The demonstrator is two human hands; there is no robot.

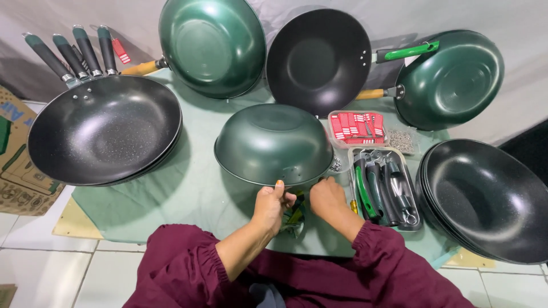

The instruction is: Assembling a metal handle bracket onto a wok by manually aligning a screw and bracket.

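Green cloth [171, 188] everywhere, pans all round. Your left hand [273, 202] pinches the near rim of the upturned green wok [273, 142]; right hand [326, 197] curled beside it, grip unclear. Keep it steady.

A dark green wok pan [274, 142] lies upside down at the frame's centre, its rim tilted up at the near edge, handle-less.

Stacked black woks [104, 130], perhaps handles in tray [386, 188]
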